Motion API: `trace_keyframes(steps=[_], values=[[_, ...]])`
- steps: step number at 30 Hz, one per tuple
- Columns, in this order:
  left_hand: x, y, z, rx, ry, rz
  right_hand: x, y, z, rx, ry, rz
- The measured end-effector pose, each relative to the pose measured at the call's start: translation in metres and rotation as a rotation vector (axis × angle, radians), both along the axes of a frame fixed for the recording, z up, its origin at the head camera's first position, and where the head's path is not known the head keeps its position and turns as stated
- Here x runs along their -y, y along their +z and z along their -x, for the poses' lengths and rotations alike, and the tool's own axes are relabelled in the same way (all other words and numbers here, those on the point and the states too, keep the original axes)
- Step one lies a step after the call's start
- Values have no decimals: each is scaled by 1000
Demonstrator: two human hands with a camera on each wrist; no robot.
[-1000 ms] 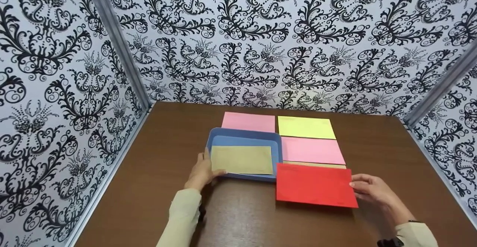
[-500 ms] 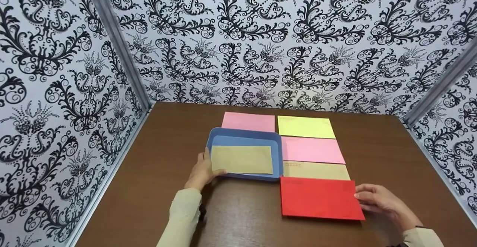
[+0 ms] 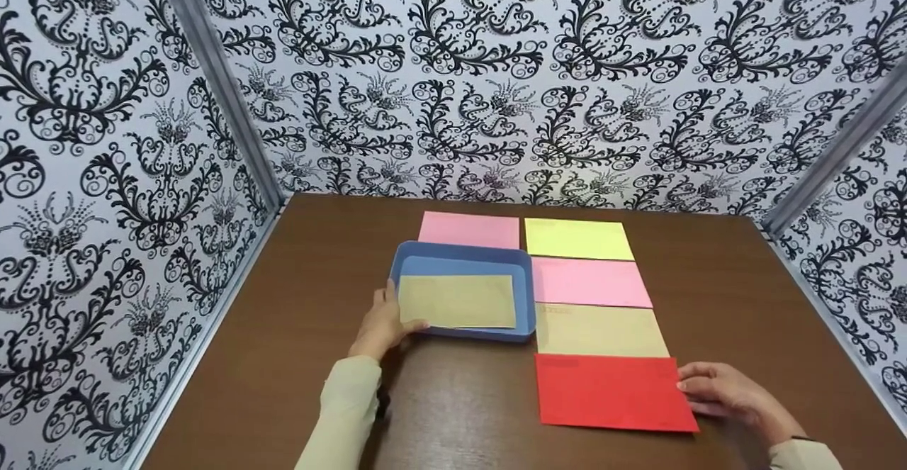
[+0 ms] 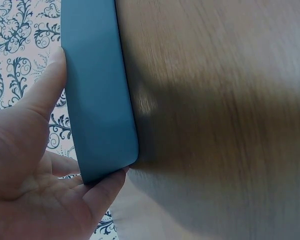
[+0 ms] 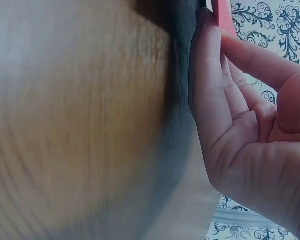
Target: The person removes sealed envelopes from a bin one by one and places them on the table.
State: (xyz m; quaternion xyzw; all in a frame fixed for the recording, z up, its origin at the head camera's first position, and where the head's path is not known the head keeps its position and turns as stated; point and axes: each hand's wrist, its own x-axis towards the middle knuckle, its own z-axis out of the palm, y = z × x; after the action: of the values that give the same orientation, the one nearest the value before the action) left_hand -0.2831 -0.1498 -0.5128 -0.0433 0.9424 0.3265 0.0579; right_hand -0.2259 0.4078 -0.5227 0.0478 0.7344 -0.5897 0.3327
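Note:
In the head view my left hand (image 3: pixel 381 325) grips the front-left corner of a shallow blue tray (image 3: pixel 459 249). Its thumb lies on the rim, and the left wrist view shows the fingers against the tray's wall (image 4: pixel 100 95). A tan envelope (image 3: pixel 457 302) lies flat inside the tray. To the right, my right hand (image 3: pixel 730 393) pinches the right edge of a red envelope (image 3: pixel 613 392) between thumb and fingers. That envelope lies low at the near end of a column, just in front of another tan envelope (image 3: pixel 602 330). Only a red sliver (image 5: pixel 223 15) shows in the right wrist view.
Beyond the tan envelope, a pink envelope (image 3: pixel 592 283) and a yellow envelope (image 3: pixel 577 239) continue the column. Another pink envelope (image 3: pixel 469 229) is partly hidden behind the tray. Patterned walls (image 3: pixel 482 101) enclose the back and sides of the brown table (image 3: pixel 453 413).
My right hand has brought the red envelope nearer and slightly right, uncovering the tan envelope in the column. My left hand and the tray have stayed in place.

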Motion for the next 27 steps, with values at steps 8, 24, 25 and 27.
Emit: trace_keyframes(steps=[8, 24, 25, 27], values=[[-1, 1, 0, 10, -2, -6, 1, 2, -9, -27, 4, -54], [1, 0, 1, 22, -14, 35, 0, 7, -16, -56, -57, -124], [0, 1, 1, 21, -14, 37, 0, 7, -17, -59, -60, -126], [0, 1, 0, 23, -16, 39, 0, 8, -19, -64, -65, -119]])
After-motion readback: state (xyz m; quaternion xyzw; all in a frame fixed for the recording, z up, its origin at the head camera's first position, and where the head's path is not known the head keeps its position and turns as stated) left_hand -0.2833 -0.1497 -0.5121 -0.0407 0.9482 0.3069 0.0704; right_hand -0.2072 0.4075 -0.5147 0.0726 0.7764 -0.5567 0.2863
